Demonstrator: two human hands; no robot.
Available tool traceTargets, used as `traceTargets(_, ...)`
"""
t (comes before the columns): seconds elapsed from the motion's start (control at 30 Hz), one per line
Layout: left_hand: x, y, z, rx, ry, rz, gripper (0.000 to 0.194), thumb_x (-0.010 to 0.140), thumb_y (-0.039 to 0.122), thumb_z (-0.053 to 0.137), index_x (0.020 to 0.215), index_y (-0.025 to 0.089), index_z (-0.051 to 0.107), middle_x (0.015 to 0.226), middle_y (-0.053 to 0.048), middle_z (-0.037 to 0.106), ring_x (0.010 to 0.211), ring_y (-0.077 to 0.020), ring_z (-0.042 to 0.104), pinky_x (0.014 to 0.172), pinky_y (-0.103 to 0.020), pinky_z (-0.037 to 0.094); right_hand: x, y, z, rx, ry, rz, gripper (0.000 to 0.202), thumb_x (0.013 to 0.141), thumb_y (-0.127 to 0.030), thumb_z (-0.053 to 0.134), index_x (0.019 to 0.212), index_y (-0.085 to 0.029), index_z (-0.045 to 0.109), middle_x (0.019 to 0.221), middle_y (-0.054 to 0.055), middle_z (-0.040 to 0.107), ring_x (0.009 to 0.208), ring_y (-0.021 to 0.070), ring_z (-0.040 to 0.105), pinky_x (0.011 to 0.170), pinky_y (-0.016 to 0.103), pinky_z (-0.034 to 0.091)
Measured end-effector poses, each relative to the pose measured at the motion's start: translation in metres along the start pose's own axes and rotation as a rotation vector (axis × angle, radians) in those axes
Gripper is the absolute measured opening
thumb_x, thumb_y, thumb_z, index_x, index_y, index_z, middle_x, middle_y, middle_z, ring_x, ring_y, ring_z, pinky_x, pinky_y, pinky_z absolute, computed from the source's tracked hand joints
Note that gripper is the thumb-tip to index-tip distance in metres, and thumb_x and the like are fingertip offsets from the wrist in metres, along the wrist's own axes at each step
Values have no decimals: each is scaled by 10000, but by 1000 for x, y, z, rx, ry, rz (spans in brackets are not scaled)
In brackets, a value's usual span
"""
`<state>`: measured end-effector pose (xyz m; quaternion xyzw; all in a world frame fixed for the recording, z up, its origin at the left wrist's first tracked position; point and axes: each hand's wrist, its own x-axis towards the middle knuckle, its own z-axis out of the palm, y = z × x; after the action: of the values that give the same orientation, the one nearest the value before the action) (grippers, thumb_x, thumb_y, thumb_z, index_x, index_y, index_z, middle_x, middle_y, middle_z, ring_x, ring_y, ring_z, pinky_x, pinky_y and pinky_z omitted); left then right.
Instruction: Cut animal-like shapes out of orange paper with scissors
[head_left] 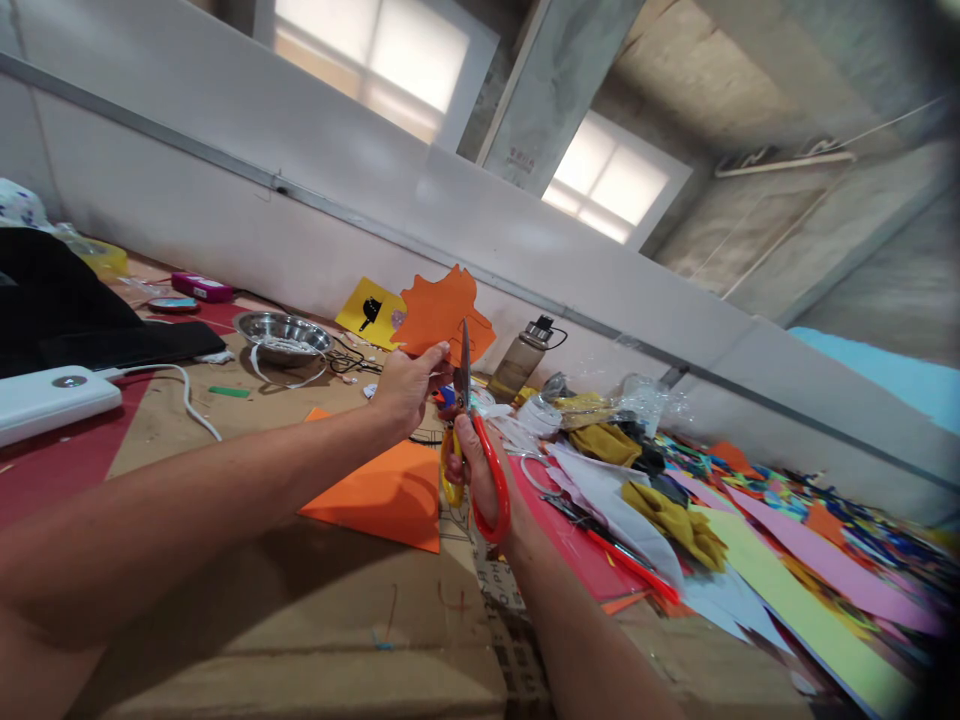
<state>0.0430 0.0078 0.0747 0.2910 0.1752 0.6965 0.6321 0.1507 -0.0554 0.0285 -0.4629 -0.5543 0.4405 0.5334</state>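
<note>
My left hand point(411, 388) pinches the lower edge of an orange sheet point(436, 308), raised above the table, whose outline is cut in jagged points. Drawn lines show on the sheet's right part. In my right hand point(477, 462) is a pair of scissors point(493, 490) with one red and one yellow handle. The blades point upward and lie against the sheet's lower right part; whether they are parted is hard to see. Below my hands, a flat orange sheet point(382, 500) rests on the cardboard.
Cardboard point(300, 620) covers the tabletop. At the left are a white power strip point(56, 400) and a metal bowl point(281, 335). A bottle point(521, 358) stands behind my right hand. Coloured sheets point(810, 590), yellow cloth point(671, 520) and red-handled scissors point(637, 565) crowd the right side.
</note>
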Motion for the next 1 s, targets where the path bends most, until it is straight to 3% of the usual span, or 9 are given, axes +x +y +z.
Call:
traceTargets(0.33, -1, 1, 1, 0, 0, -18, 91, 812, 44, 663, 776, 125, 642, 630, 24, 641, 524, -83, 563, 560, -222, 469, -2, 0, 1, 35, 14, 13, 617, 721, -751, 670, 967, -205, 522, 692, -86, 356, 490, 40, 330, 422, 165, 262)
traceTargets(0.77, 0, 2, 2, -17, -20, -53, 163, 872, 70, 625, 722, 133, 611, 617, 12, 634, 520, -92, 586, 581, -228, 484, -2, -1, -1, 80, 12, 16, 561, 702, -669, 748, 970, -207, 574, 660, -92, 335, 478, 39, 300, 412, 158, 239)
traceTargets(1.0, -1, 3, 2, -25, -22, -63, 232, 920, 60, 550, 705, 134, 596, 611, -2, 637, 534, -98, 612, 594, -227, 495, -1, -1, 1, 115, 30, 21, 647, 647, -765, 737, 964, -220, 592, 688, -81, 354, 481, 34, 291, 407, 156, 233)
